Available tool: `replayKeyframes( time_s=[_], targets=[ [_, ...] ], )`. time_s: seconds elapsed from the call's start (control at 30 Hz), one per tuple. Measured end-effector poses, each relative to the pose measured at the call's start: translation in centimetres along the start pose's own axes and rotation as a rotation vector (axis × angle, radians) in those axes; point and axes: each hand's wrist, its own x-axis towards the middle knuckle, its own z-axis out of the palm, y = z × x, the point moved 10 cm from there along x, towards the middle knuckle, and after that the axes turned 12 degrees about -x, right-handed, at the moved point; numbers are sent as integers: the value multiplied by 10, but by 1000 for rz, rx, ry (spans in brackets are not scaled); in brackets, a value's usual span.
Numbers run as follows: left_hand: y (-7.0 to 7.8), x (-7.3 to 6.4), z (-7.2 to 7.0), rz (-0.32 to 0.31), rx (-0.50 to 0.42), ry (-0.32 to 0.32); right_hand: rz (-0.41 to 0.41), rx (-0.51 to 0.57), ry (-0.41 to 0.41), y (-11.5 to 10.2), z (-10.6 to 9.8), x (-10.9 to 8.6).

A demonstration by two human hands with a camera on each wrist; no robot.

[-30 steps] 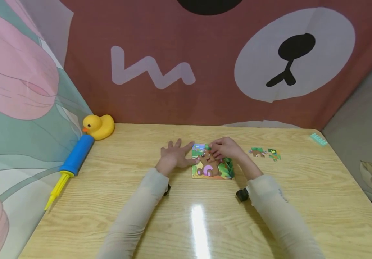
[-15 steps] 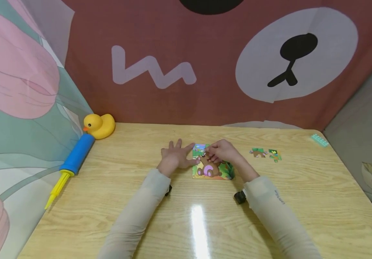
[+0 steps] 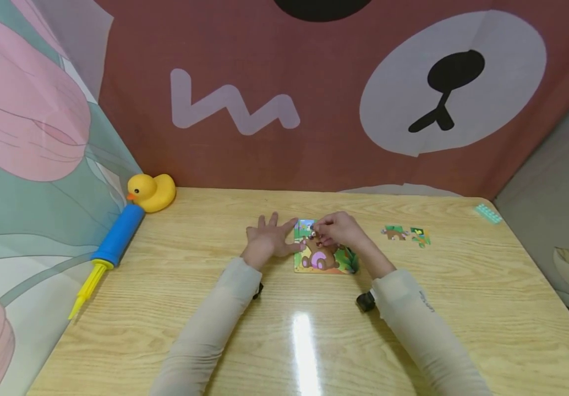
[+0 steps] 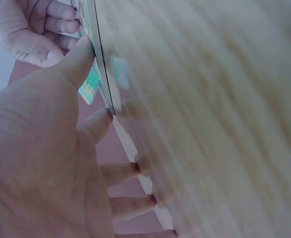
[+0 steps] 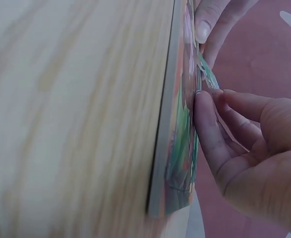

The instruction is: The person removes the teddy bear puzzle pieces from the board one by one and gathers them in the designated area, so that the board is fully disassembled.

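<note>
A jigsaw puzzle board (image 3: 320, 261) with a cartoon bear lies flat on the table. My left hand (image 3: 267, 239) is spread at its left side; in the left wrist view the thumb (image 4: 81, 59) rests on the board's edge and the other fingertips touch the table. Above the upper part of the board my right hand (image 3: 341, 228) pinches a puzzle piece (image 5: 208, 72) between thumb and finger. That piece, partly green, tilts up from the board in the right wrist view. The right hand hides the board's upper right part.
Two loose puzzle pieces, a brown-green piece (image 3: 395, 233) and a yellow-green piece (image 3: 419, 236), lie right of the board. A teal toy brick (image 3: 488, 213) is at the far right corner. A yellow duck (image 3: 152, 193) and a blue pump (image 3: 118, 235) line the left edge.
My right hand has shifted slightly left over the board with the piece in its fingers. The left hand has stayed in place, fingers spread.
</note>
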Motion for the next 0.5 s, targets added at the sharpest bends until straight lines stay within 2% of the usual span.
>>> replayKeyframes(
  time_s=[0.13, 0.5],
  targets=[
    [0, 0, 0, 5, -3, 1, 5, 49, -4, 0, 3, 3],
    [-1, 1, 1, 7, 3, 4, 79, 191, -1, 10, 3, 4]
  ],
)
